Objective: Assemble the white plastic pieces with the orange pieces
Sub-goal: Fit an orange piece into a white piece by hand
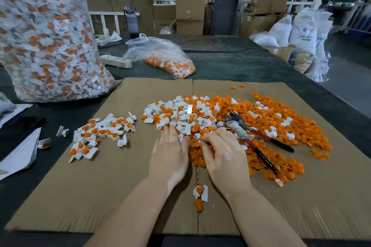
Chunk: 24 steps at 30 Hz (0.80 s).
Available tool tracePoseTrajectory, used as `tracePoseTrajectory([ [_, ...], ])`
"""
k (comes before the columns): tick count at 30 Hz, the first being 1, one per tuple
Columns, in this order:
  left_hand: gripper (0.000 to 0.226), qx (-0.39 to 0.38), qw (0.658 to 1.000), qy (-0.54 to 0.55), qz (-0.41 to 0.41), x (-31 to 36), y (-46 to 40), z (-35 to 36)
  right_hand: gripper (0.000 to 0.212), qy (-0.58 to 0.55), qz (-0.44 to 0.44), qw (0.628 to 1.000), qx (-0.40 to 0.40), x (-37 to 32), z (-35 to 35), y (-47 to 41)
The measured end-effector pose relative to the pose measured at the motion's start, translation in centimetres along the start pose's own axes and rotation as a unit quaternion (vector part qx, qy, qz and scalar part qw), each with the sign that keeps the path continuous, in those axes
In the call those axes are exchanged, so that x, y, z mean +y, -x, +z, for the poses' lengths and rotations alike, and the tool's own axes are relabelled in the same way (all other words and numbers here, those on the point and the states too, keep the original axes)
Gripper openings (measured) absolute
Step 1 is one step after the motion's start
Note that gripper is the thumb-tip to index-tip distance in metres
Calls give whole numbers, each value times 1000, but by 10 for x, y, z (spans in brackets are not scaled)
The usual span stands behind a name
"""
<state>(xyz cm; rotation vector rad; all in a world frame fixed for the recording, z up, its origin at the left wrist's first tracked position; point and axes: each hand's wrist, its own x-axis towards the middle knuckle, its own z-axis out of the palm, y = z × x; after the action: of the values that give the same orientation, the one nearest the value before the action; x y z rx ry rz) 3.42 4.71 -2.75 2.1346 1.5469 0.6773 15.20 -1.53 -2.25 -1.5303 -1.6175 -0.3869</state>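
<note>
While your left hand (169, 153) lies flat-fingered on the white pieces (180, 115) | right hand (222, 158) pinches among orange pieces (281, 126), center cardboard (120, 186) | two bags, one pliers (251, 136) | far-right sack (304, 32) reads "ABS RESIN"

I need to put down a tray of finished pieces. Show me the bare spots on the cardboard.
Bare cardboard lies near left, below the assembled pieces and beside the left hand; also near right, below the pliers. Crowded: the centre and right, under the loose pile and the right hand.
</note>
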Motion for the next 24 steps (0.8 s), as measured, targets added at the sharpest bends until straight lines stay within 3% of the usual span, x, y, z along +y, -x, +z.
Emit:
tracePoseTrajectory([
  [4, 43, 66, 987, 142, -26, -3, 4, -8, 8, -3, 6, 1000, -1, 1, 0, 0],
  [8, 30, 149, 976, 162, -9, -5, 10, -12, 18, -9, -3, 1000, -18, 1, -1, 2],
  [18, 26, 63, 992, 102, 51, -3, 14, -15, 5, 0, 3, 991, -134, -5, -6, 3],
  [24, 13, 82, 989, 121, 21, -5, 11, -14, 8, 26, 29, 994, -102, 0, -1, 1],
])
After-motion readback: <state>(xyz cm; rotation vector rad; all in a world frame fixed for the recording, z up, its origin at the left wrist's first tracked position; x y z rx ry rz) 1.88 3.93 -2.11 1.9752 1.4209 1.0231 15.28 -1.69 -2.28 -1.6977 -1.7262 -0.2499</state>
